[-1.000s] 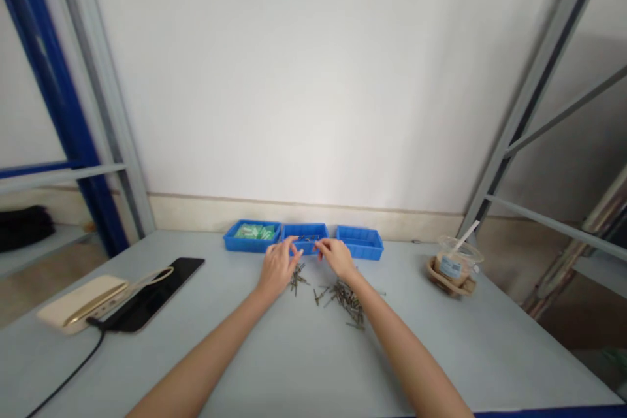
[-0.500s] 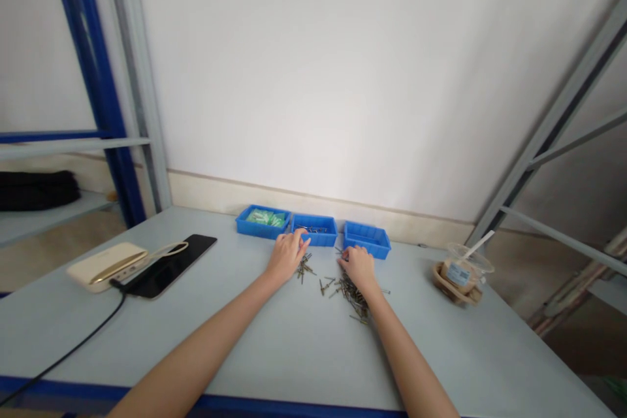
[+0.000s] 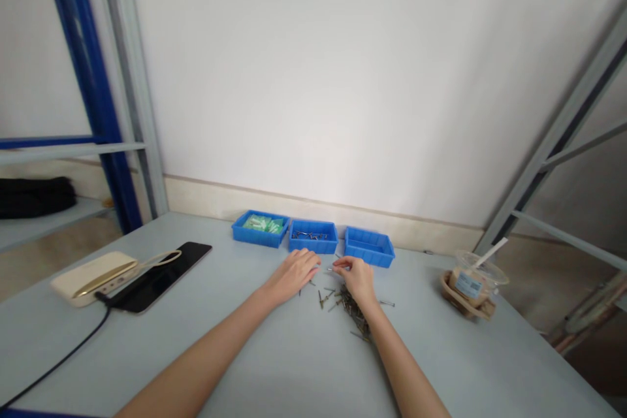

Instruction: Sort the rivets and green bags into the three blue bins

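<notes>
Head view, right hand (image 3: 358, 279) pinching a fastener (image 3: 330, 269), left hand (image 3: 292, 273) loosely open

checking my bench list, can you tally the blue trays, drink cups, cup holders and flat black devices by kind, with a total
Blue trays: 3
Drink cup: 1
Cup holder: 1
Flat black device: 1
Total: 6

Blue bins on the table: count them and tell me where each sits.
3, in a row near the wall: the left bin, with green-and-white packets; the middle bin, with metal pieces; and the right bin, across a small gap. None looks hidden.
</notes>
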Demonstrator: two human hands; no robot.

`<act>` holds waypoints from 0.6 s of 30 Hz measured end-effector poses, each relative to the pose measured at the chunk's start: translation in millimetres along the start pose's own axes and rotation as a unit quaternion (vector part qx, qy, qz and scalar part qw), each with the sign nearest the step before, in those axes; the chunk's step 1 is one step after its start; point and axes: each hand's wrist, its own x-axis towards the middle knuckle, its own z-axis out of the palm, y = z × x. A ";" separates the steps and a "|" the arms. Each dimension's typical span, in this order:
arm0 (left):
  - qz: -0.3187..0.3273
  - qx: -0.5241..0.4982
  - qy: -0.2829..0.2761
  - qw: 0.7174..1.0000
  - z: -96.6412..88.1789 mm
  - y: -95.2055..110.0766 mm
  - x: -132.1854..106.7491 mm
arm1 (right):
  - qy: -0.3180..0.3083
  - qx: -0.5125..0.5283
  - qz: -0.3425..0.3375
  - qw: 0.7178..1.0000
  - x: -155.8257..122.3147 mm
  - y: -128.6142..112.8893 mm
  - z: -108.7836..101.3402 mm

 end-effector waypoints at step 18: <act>-0.005 -0.035 0.050 0.998 -2.4 6.4 2.0 | -0.024 0.090 -0.063 0.994 -4.3 -11.2 -2.6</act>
